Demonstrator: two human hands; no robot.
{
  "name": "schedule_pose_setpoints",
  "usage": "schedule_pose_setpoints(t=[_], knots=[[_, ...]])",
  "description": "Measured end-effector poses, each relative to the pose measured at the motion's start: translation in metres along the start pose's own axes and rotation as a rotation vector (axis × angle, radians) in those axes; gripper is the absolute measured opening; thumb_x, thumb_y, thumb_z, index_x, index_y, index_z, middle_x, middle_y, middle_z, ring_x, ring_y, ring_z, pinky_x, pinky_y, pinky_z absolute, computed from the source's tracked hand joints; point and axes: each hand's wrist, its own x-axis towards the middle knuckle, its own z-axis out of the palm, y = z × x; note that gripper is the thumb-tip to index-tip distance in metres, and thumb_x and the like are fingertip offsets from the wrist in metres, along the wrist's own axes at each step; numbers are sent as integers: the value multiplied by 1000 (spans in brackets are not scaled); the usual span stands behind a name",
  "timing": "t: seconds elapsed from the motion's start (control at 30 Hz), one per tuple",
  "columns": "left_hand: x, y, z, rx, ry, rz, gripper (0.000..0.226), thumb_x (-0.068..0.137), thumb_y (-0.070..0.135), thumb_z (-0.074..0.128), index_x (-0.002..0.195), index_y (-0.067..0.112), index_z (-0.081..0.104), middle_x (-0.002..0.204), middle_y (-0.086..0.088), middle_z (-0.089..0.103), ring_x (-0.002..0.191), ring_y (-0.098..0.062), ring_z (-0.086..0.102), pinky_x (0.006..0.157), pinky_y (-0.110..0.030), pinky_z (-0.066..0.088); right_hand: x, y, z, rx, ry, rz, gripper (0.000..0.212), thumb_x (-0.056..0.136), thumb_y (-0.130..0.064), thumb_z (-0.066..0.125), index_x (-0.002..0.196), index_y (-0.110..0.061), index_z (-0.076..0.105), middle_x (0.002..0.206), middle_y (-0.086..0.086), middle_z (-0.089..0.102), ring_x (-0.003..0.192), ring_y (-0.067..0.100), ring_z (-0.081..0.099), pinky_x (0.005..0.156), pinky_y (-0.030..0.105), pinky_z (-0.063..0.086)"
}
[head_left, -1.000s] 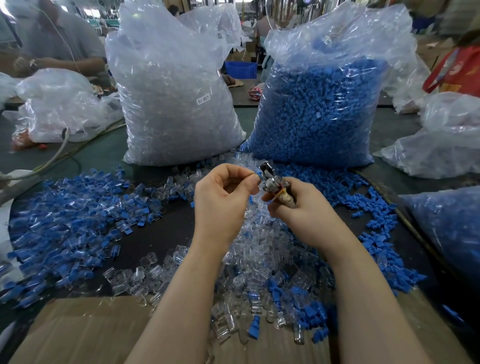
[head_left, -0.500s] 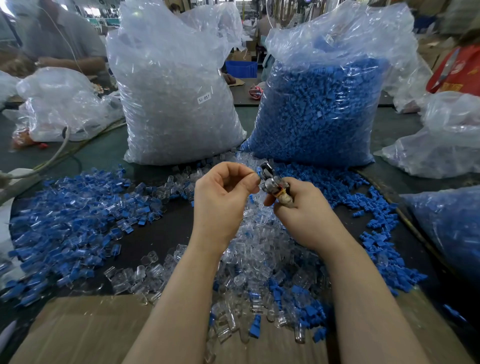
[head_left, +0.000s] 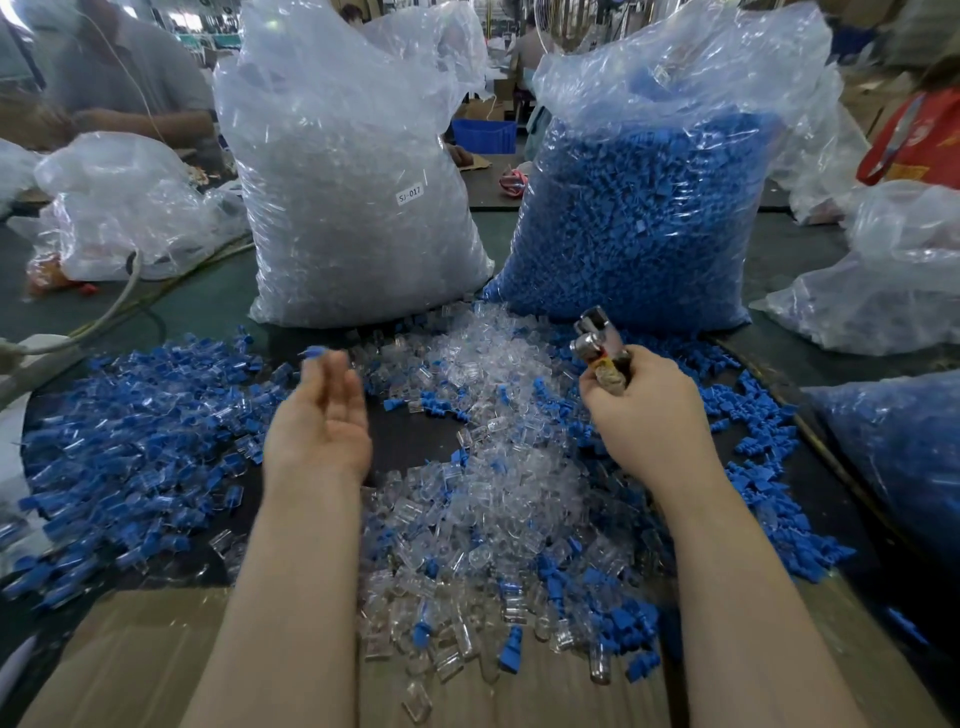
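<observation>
Blue pile (head_left: 130, 441) lies left of clear pile (head_left: 483, 364). Left hand (head_left: 319, 421), left of clear pile, is spread, blue piece (head_left: 314, 352) at its fingertips. Right hand (head_left: 644, 410), right of it, clamps the tool (head_left: 597, 338). Advised: release low over blue pile.

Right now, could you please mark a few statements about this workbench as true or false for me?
1. The right hand grips a metal tool. True.
2. The left hand also holds that tool. False: it is well apart from it, with its fingers relaxed, out over the table.
3. The bag of blue parts stands to the right of the bag of clear parts. True.
4. The SJ-017 label is stuck on the blue bag. False: it is on the bag of clear parts.
5. Loose clear pieces lie between the two forearms. True.
</observation>
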Motion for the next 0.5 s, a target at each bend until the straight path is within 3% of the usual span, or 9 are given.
schedule_pose_setpoints(t=[0.13,0.27,0.33,0.5], knots=[[12,27,-14,-319,65,26,10,95,7,58,100,1,65,73,-7,74,64,-12,73,59,-21,58,2,6,0,-57,74,76,23,92,-33,56,76,-18,51,70,2,55,63,21,48,53,32,27],[16,43,-20,-458,68,74,14,97,6,55,97,0,68,69,-6,72,67,-10,73,55,-22,57,5,12,-2,-147,91,156,22,92,-33,56,78,-16,52,70,4,55,62,21,48,52,31,27],[17,46,-20,-495,68,97,14,96,5,55,97,0,68,68,-7,72,73,-8,72,54,-23,57,6,14,-3,-201,39,201,18,90,-31,57,80,-16,55,71,5,57,62,22,50,53,31,31],[19,43,-19,-476,66,137,15,101,12,51,107,6,63,75,-5,72,73,-11,73,69,-24,60,3,14,-1,-304,-163,239,15,84,-29,60,74,-19,55,70,2,58,61,20,51,49,28,31]])
